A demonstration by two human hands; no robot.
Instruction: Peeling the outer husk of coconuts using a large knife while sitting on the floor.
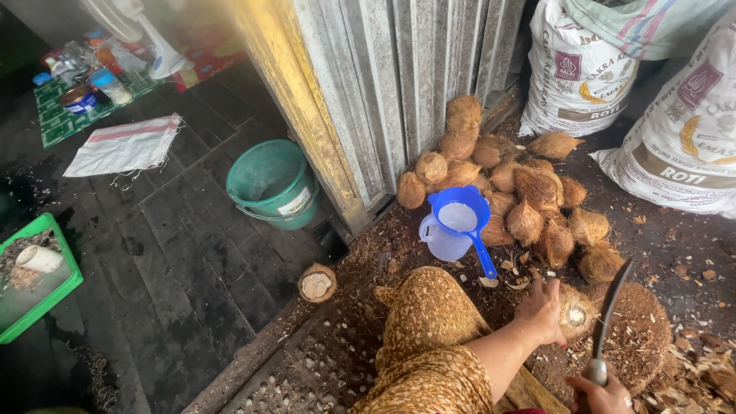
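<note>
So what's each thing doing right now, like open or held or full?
Left hand: pressed on a coconut, steadying it.
Coconut: top cut open, white showing.
Right hand: gripping the knife handle.
Knife: blade raised, tilted.
Blue strainer: resting on the jug, holding something white.
Green bucket: upright, open.
Coconut pile: husked, uncut.

Single head view, steep downward, hands near bottom edge.

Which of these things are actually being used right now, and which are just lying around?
In use: left hand on a coconut; right hand gripping a knife; chopping block.

Lying about: coconut pile, blue strainer on jug, green bucket, sacks, green tray.
</note>
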